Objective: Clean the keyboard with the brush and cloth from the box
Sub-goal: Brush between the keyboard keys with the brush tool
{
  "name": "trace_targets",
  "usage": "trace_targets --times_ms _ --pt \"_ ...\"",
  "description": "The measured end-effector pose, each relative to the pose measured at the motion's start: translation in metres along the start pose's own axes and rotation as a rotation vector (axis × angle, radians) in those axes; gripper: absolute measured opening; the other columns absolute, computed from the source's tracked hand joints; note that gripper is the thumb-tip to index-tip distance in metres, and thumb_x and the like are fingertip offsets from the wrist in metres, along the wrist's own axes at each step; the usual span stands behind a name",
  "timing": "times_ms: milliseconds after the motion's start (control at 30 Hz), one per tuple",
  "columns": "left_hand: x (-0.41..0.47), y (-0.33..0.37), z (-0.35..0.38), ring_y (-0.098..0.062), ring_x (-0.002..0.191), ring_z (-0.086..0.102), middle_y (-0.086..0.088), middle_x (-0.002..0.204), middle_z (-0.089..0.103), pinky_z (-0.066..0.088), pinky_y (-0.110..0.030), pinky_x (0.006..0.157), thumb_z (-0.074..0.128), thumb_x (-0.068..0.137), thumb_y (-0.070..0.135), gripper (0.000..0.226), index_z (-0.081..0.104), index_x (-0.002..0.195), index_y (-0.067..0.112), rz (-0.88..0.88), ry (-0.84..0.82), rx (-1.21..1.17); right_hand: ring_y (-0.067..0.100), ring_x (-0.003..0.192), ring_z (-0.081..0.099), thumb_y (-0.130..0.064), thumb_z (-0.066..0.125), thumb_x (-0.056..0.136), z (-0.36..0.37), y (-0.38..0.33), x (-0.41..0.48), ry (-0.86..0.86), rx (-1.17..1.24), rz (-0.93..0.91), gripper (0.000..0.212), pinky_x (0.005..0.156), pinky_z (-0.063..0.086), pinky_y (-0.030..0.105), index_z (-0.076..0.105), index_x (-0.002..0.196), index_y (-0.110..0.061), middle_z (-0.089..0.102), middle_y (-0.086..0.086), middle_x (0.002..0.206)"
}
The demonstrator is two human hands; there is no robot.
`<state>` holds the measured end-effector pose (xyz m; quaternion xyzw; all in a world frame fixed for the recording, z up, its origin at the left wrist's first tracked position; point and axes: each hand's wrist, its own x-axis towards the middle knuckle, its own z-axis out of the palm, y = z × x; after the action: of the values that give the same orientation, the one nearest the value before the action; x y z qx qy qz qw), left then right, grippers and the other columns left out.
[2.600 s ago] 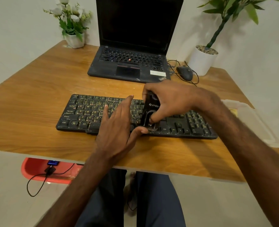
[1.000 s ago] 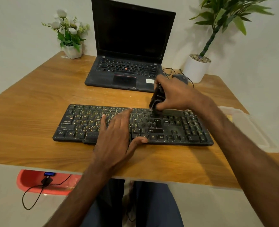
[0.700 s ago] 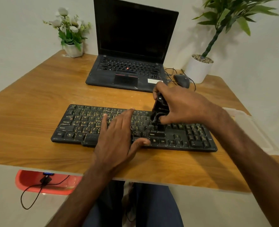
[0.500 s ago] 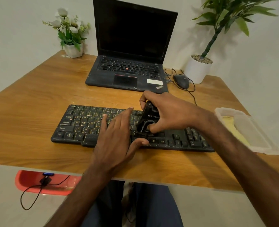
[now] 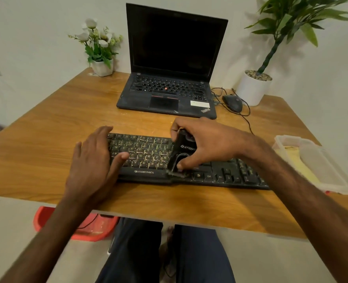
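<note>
Left grip has shifted to the left end of the keyboard, laid flat, holding nothing. Right grip clasps the brush, bristles on the near key row at mid-keyboard. Keyboard long axis runs left-right across the counter; sweep along it.

A wooden table bears an open black laptop, screen dark, a wired mouse just beside it, potted white flowers and a leafy potted plant.
</note>
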<state>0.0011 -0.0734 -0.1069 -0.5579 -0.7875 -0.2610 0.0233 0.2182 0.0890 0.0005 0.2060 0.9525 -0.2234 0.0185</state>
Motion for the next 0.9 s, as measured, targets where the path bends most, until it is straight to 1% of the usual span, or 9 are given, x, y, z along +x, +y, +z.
trace_targets --times_ms 67,133,300,367,533,633,767,867,900 --pt "0.000 0.000 0.002 -0.035 0.138 0.039 -0.020 0.151 0.039 0.031 -0.063 0.110 0.013 0.095 0.073 0.087 0.025 0.151 0.007 -0.017 0.000 0.016 0.005 0.087 0.064 -0.030 0.087 0.070 0.002 -0.007 0.007 -0.067 0.029 0.014 0.066 0.063 0.057 0.020 0.041 0.117 -0.027 0.060 -0.007 0.102" --pt "-0.001 0.004 0.003 -0.033 0.142 0.035 -0.018 0.154 0.035 0.030 -0.061 0.112 0.011 0.091 0.078 0.094 0.023 0.152 0.007 -0.020 -0.024 0.055 0.007 0.086 0.064 -0.027 0.087 0.070 -0.001 -0.003 0.017 -0.063 0.037 0.047 0.070 0.059 0.055 0.017 0.037 0.120 -0.024 0.059 -0.006 0.101" --pt "-0.002 0.007 0.005 -0.033 0.144 0.031 -0.018 0.159 0.027 0.035 -0.057 0.110 0.015 0.086 0.084 0.102 0.019 0.153 0.006 -0.059 -0.020 0.062 0.016 0.093 0.063 -0.028 0.085 0.072 -0.018 0.024 0.034 0.163 -0.071 0.146 0.073 0.058 0.047 0.015 0.034 0.124 -0.017 0.054 -0.002 0.102" --pt "-0.001 0.007 0.005 -0.032 0.145 0.030 -0.016 0.161 0.023 0.037 -0.058 0.110 0.016 0.083 0.087 0.106 0.017 0.154 0.007 -0.064 -0.027 0.072 0.015 0.093 0.063 -0.029 0.085 0.073 -0.016 0.023 0.032 0.183 -0.077 0.136 0.074 0.055 0.047 0.014 0.033 0.124 -0.018 0.054 -0.002 0.103" --pt "-0.001 0.009 0.005 -0.034 0.148 0.023 -0.016 0.164 0.010 0.037 -0.061 0.106 0.017 0.078 0.090 0.114 0.016 0.155 0.006 -0.077 -0.015 0.085 0.009 0.085 0.065 -0.023 0.085 0.072 -0.005 -0.002 0.017 -0.067 0.039 0.068 0.073 0.060 0.057 0.018 0.033 0.123 -0.024 0.058 -0.005 0.103" --pt "-0.002 0.010 0.003 -0.039 0.145 0.026 -0.017 0.164 0.010 0.040 -0.063 0.101 0.021 0.078 0.089 0.113 0.021 0.153 0.005 -0.071 0.010 0.069 0.009 0.085 0.062 -0.024 0.084 0.073 -0.013 0.003 0.021 -0.013 -0.080 0.087 0.072 0.057 0.053 0.016 0.033 0.123 -0.022 0.055 -0.007 0.103" --pt "-0.002 0.009 0.002 -0.041 0.140 0.032 -0.018 0.162 0.012 0.044 -0.063 0.095 0.021 0.080 0.088 0.110 0.024 0.151 0.005 -0.072 0.024 0.090 0.017 0.094 0.061 -0.029 0.080 0.077 -0.016 0.016 0.025 0.162 -0.375 0.113 0.068 0.068 0.050 0.021 0.031 0.124 -0.022 0.059 0.002 0.108" --pt "-0.001 0.009 0.003 -0.041 0.139 0.033 -0.018 0.162 0.013 0.045 -0.062 0.094 0.016 0.081 0.088 0.109 0.024 0.152 0.005 -0.074 0.020 0.108 0.011 0.087 0.056 -0.032 0.076 0.080 -0.002 0.003 0.015 0.136 -0.476 0.023 0.064 0.060 0.040 0.016 0.028 0.122 -0.027 0.053 -0.009 0.099" --pt "-0.001 0.009 0.004 -0.041 0.139 0.033 -0.018 0.162 0.014 0.045 -0.062 0.094 0.015 0.082 0.088 0.109 0.024 0.152 0.005 -0.073 0.023 0.110 0.009 0.085 0.056 -0.033 0.077 0.079 0.003 -0.002 0.011 0.109 -0.440 -0.010 0.064 0.059 0.043 0.016 0.028 0.120 -0.029 0.053 -0.011 0.097"
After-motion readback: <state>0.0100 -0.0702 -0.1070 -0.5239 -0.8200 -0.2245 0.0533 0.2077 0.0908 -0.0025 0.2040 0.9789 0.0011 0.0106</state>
